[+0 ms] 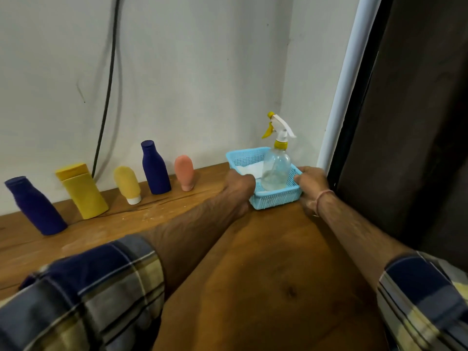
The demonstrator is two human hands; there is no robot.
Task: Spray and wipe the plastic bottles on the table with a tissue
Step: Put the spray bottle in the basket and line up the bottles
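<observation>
Hands (pixel 276 188) gripping basket (pixel 276 198), spray bottle (pixel 276 168), tissue (pixel 249 169) inside

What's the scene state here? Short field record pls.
surface: wooden table against a white wall
bottles: five in a row along the wall; two dark blue bottles, yellow bottle, yellow tube, pink tube
basket: light blue basket, far right
in basket: clear spray bottle, upright; white tissue
left hand: on basket's left rim
right hand: on basket's right rim
</observation>
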